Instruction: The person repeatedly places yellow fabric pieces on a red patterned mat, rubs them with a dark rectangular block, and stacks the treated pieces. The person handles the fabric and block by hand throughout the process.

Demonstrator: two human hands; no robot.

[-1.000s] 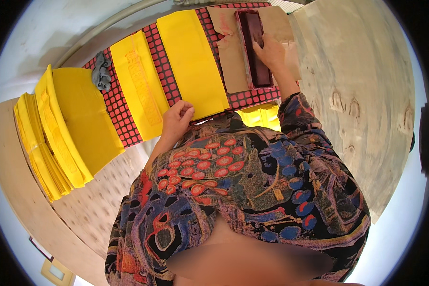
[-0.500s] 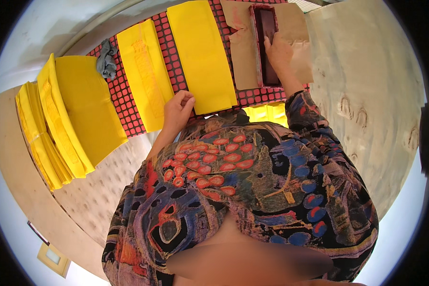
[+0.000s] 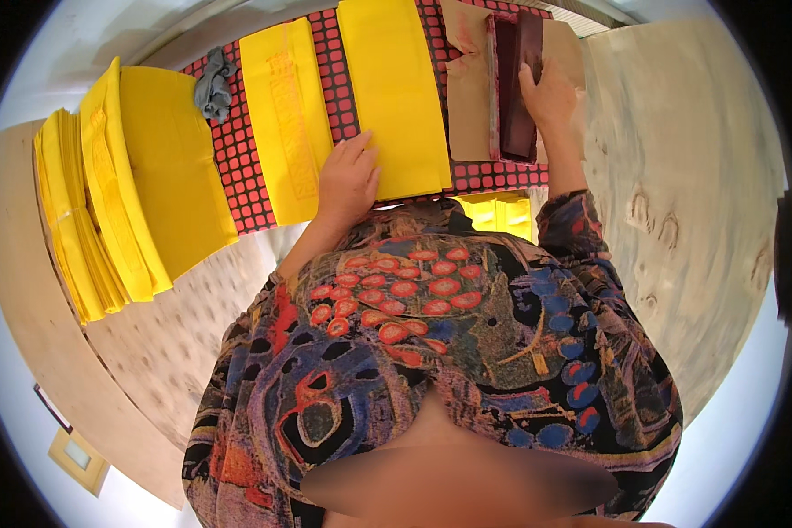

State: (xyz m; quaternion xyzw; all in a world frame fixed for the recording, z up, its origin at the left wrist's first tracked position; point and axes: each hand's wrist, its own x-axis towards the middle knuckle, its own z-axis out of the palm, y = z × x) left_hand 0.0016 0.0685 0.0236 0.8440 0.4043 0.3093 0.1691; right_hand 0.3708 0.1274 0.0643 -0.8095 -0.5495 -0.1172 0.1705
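Note:
My right hand [image 3: 552,101] grips the right side of a long dark reddish-brown block [image 3: 526,48]. The block is tilted at the right side of a narrow, red-stained tray [image 3: 499,106]; its underside is hidden. Beneath the tray lies brown cardboard [image 3: 468,110]. My left hand [image 3: 349,179] is open, its fingers extended over the near left edge of a plain yellow paper stack [image 3: 392,84]. Just left of that stack, yellow paper with a faint orange-red printed strip [image 3: 277,114] lies flat.
A red-and-black checked cloth [image 3: 242,167] covers the table. A crumpled grey rag [image 3: 213,84] lies at the left, beside a large yellow sheet [image 3: 172,167] and folded yellow bundles [image 3: 66,211]. More yellow paper [image 3: 499,216] shows below the table edge. A pale wooden board [image 3: 678,176] is at the right.
The block has come up out of the tray and tilted right in my right hand. My left hand has moved up and its fingers have uncurled. The whole view has shifted slightly.

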